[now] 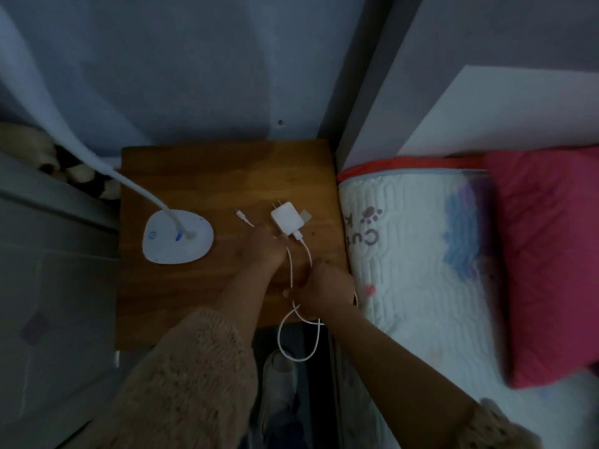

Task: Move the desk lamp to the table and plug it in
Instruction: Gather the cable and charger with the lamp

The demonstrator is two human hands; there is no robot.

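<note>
Dim, bluish light is lying over the room. A grey wall (201, 69) is standing behind the far edge of the wooden counter (207, 176). Against the counter's right edge a bed is sitting, its white quilted mattress (418, 241) carrying a pink pillow (547, 260). Dark floor (301, 377) is showing below the near edge.

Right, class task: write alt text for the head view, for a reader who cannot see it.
Seen from above in dim light, a person's two hands handle a white cable over a small wooden table, beside a white adapter. A white lamp stands on the table's left side, and a bed with a pink pillow lies to the right.
</note>
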